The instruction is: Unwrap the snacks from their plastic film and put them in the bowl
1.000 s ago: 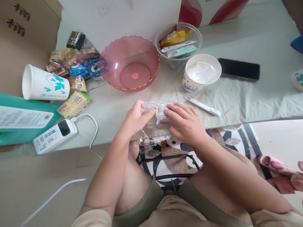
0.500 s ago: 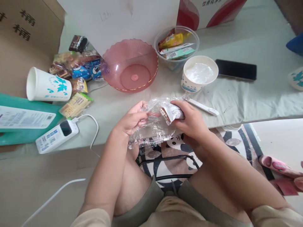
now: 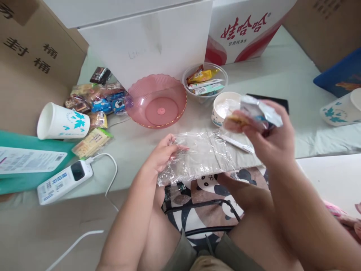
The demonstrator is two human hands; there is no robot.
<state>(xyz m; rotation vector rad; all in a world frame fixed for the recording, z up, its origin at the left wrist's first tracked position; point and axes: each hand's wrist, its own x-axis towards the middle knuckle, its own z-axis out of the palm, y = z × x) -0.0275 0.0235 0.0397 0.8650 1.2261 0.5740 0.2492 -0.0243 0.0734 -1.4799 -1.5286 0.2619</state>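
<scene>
My left hand (image 3: 166, 152) is closed on the edge of a clear plastic bag (image 3: 200, 158), which spreads to the right over the table's front edge. The bag looks thin and crinkled. In my right hand (image 3: 272, 131), raised to the right, is a snack packet (image 3: 258, 109) with silvery and coloured wrapping, blurred by motion. It hides part of a paper cup (image 3: 218, 116) that has clear plastic inside. Just below that cup lies a small white-handled tool (image 3: 238, 144), partly under the bag.
A pink bowl (image 3: 158, 92) and a clear tub of packets (image 3: 207, 96) stand at the back. Leftward are wrapped snacks (image 3: 103, 103), a tipped paper cup (image 3: 60, 122) and a white power bank (image 3: 64, 182) with a cable. A dark phone (image 3: 283, 103) lies behind my right hand.
My right hand has moved right and up with the packet, away from the bag. My left hand still holds the bag, now spread wider. The camera view has tilted up slightly.
</scene>
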